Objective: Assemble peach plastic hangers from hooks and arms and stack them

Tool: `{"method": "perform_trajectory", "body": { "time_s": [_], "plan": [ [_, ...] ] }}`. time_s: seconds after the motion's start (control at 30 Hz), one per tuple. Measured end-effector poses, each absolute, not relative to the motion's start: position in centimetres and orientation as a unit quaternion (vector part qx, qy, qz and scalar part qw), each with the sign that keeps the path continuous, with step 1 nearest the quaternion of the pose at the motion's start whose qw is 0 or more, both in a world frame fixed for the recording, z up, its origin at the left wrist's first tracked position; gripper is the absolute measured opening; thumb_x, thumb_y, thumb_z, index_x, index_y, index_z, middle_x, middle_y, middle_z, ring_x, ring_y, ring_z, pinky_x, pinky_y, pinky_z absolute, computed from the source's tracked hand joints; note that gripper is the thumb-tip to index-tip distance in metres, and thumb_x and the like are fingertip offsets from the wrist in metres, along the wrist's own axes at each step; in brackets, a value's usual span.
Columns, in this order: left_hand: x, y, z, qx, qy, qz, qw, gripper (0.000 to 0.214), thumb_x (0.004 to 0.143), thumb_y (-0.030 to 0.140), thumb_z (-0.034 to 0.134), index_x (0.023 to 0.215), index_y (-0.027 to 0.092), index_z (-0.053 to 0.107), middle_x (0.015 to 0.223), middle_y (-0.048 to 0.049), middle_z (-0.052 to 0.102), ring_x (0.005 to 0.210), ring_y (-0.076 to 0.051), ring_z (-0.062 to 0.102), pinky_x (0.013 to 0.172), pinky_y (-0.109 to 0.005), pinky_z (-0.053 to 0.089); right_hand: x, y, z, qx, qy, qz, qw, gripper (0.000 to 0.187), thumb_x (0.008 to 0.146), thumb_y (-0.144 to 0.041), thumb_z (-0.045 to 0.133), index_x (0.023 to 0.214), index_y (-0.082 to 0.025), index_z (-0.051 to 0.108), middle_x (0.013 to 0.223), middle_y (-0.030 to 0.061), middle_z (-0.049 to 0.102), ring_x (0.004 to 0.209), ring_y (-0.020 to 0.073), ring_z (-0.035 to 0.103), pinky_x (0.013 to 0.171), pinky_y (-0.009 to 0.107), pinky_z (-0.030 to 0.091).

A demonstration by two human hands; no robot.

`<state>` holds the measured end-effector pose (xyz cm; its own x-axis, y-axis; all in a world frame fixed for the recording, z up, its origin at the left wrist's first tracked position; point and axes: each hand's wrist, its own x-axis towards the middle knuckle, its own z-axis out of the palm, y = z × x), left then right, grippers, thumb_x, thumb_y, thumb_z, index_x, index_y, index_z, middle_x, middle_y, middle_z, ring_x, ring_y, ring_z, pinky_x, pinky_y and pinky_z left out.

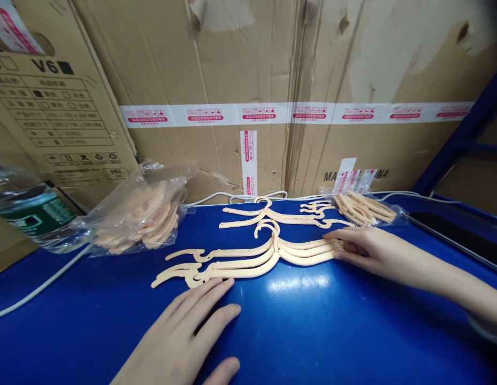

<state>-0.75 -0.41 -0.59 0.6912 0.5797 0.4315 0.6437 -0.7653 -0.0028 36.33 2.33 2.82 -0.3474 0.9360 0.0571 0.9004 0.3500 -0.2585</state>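
A small stack of cream plastic hangers [248, 258] lies across the blue table [312, 331]. My left hand [184, 337] rests flat and open on the table, fingertips just touching the stack's left end. At the stack's right end my right hand [364, 248] lies on its side, fingers stretched against the hanger arms. Behind the stack lies one more group of hangers [280, 214].
A clear bag of cream parts [139, 214] sits at the left, a plastic water bottle [31, 214] beside it. Another bag of hangers [364, 207] lies at the back right. Large cardboard boxes [248, 80] wall the back. A white cable [43, 286] and a dark tablet [452, 230] are on the table.
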Motion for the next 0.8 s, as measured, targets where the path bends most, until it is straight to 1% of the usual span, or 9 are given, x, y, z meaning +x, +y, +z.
{"method": "perform_trajectory", "body": {
  "time_s": [0.17, 0.3, 0.47, 0.6, 0.7, 0.8],
  "plan": [
    [-0.8, -0.5, -0.6, -0.916, -0.335, -0.208, 0.076, 0.035, 0.089, 0.042, 0.054, 0.122, 0.029, 0.06, 0.141, -0.0033, 0.054, 0.126, -0.027, 0.053, 0.1, -0.041, 0.05, 36.7, 2.6, 2.5, -0.56, -0.818, 0.096, 0.089, 0.023, 0.094, -0.038, 0.046, 0.079, -0.022, 0.048, 0.063, -0.0025, 0.053, 0.055, 0.0136, 0.046, 0.051, 0.024, 0.032],
    [-0.8, -0.5, -0.7, -0.914, -0.337, -0.216, 0.065, 0.036, 0.089, 0.043, 0.054, 0.122, 0.03, 0.059, 0.141, -0.0021, 0.054, 0.126, -0.028, 0.054, 0.1, -0.043, 0.05, 36.7, 2.5, 2.5, -0.563, -0.817, 0.096, 0.079, 0.023, 0.095, -0.038, 0.045, 0.078, -0.022, 0.046, 0.063, -0.0025, 0.053, 0.056, 0.0138, 0.045, 0.051, 0.025, 0.031],
    [-0.9, -0.4, -0.8, -0.916, -0.334, -0.212, 0.064, 0.036, 0.09, 0.043, 0.053, 0.123, 0.029, 0.059, 0.141, -0.0035, 0.054, 0.125, -0.028, 0.054, 0.099, -0.043, 0.051, 36.9, 2.4, 2.5, -0.567, -0.815, 0.1, 0.071, 0.021, 0.095, -0.037, 0.045, 0.079, -0.023, 0.047, 0.064, -0.0023, 0.054, 0.056, 0.0141, 0.046, 0.051, 0.025, 0.031],
    [-1.3, 0.4, -1.5, -0.926, -0.287, -0.224, 0.101, 0.041, 0.089, 0.045, 0.052, 0.126, 0.026, 0.057, 0.14, -0.0055, 0.054, 0.122, -0.029, 0.057, 0.093, -0.043, 0.055, 37.1, 2.4, 2.4, -0.559, -0.819, 0.102, 0.077, 0.022, 0.095, -0.036, 0.045, 0.077, -0.023, 0.047, 0.064, -0.0026, 0.053, 0.056, 0.0138, 0.046, 0.051, 0.025, 0.033],
    [-1.6, 0.9, -1.9, -0.931, -0.251, -0.231, 0.128, 0.045, 0.087, 0.046, 0.054, 0.127, 0.025, 0.056, 0.139, -0.0065, 0.055, 0.118, -0.03, 0.06, 0.087, -0.043, 0.059, 37.1, 2.4, 2.4, -0.555, -0.822, 0.1, 0.085, 0.019, 0.094, -0.034, 0.047, 0.079, -0.023, 0.049, 0.064, -0.0027, 0.054, 0.056, 0.0135, 0.047, 0.051, 0.025, 0.034],
    [-1.4, 0.6, -1.6, -0.928, -0.284, -0.213, 0.113, 0.042, 0.088, 0.045, 0.054, 0.126, 0.026, 0.056, 0.137, -0.0048, 0.057, 0.119, -0.028, 0.059, 0.091, -0.043, 0.057, 37.1, 2.3, 2.5, -0.556, -0.821, 0.097, 0.09, 0.017, 0.093, -0.034, 0.049, 0.082, -0.023, 0.054, 0.063, -0.0025, 0.056, 0.055, 0.0136, 0.048, 0.05, 0.025, 0.035]
  ]
}}
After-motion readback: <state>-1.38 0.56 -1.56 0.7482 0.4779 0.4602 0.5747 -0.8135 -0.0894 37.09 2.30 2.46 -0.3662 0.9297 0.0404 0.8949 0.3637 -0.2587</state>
